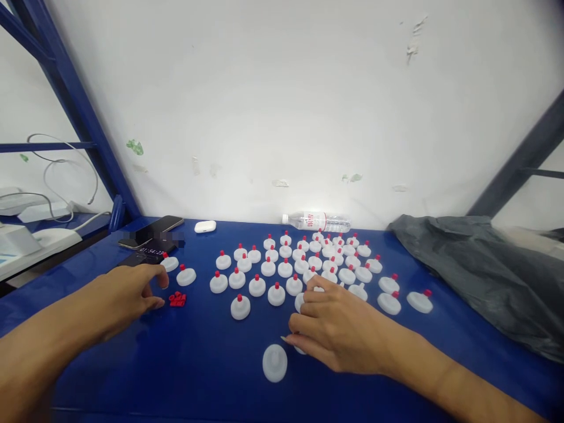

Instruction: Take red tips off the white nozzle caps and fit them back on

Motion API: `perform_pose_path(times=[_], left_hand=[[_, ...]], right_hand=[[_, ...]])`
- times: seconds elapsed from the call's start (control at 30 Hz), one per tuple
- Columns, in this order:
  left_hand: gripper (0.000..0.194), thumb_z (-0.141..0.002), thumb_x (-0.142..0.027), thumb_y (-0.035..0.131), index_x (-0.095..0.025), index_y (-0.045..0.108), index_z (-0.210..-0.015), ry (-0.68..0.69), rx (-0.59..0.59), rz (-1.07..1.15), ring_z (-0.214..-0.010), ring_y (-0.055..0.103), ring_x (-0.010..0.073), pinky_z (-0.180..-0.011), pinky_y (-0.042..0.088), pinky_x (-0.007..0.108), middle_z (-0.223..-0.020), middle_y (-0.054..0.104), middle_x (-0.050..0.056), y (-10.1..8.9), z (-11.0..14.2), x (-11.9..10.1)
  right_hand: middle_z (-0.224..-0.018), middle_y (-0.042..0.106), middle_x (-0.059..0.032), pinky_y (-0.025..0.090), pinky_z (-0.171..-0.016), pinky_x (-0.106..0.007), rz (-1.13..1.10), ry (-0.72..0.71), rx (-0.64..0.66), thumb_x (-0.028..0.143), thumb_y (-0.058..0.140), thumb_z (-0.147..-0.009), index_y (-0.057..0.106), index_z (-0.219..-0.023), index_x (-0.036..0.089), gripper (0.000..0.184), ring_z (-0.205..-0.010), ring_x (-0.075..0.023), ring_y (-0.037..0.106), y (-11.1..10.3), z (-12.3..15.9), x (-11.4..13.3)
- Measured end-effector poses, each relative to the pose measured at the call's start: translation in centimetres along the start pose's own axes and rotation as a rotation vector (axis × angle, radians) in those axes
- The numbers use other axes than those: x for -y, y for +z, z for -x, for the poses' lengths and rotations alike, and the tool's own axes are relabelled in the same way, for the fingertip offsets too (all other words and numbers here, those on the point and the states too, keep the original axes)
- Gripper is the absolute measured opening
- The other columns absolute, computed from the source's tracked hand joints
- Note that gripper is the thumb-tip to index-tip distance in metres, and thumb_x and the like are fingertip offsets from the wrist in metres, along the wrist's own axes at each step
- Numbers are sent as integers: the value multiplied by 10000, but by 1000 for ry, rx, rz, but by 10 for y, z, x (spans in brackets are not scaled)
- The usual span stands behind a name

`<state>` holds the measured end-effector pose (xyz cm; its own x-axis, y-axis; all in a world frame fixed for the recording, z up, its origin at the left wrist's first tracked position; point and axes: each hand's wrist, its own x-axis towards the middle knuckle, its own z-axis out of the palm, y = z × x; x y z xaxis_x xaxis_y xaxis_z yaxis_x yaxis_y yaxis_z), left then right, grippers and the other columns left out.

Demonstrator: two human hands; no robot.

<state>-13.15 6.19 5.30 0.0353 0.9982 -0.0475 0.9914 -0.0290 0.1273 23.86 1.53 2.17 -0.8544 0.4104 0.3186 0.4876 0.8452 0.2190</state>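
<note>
Caps of white plastic [276, 295], most topped with a red tip [277, 285], spread over the middle and right of a blue tabletop [176, 370], while two more stand at the left, near a phone showing a timer [150, 251]. From the near left the left forearm slants in toward the far right, and the left hand [132, 291] hangs palm down, its thumb and index finger parted with a gap between them, just left of a small heap of loose red tips [178, 299]. From the near right the other forearm slants toward the far left; the right hand [328, 326] is low over the near edge of the spread, back of the hand upward, fingers curled and thumb stretched left. White plastic shows behind its fingers and under its thumb, but whether it grips any of this I cannot tell. Just beyond the thumb tip, toward the near left, lies a plain white cap [275, 363]. A clear plastic bottle [319, 221] lies on its side along the far edge.
</note>
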Motion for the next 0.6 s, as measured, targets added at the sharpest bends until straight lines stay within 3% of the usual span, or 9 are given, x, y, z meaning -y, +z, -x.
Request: perform_pose_path(times=[0.4, 0.53, 0.6], left_hand=[[241, -866, -219, 466, -218, 687, -770, 51, -1, -52, -577, 614, 191, -596, 322, 260, -576, 675, -14, 19, -19, 0], [232, -864, -233, 461, -217, 676, -779, 44, 88, -73, -626, 636, 212, -596, 332, 278, -637, 697, 5, 12, -17, -2], [214, -865, -286, 476, -220, 651, -760, 66, 68, -55, -609, 619, 221, -590, 339, 294, -643, 690, 12, 5, -13, -3]], right_hand=[[-631, 624, 8, 436, -849, -406, -65, 89, 84, 440, 554, -1004, 653, -884, 206, 281, -615, -176, 542, -9, 1, 2], [-674, 641, -10, 415, -905, -430, -88, 114, 154, 456, 547, -1002, 674, -922, 202, 295, -676, -192, 562, -13, 0, 2], [-684, 641, -17, 404, -909, -425, -116, 129, 196, 476, 532, -1002, 667, -889, 202, 326, -693, -191, 561, -15, -1, 2]])
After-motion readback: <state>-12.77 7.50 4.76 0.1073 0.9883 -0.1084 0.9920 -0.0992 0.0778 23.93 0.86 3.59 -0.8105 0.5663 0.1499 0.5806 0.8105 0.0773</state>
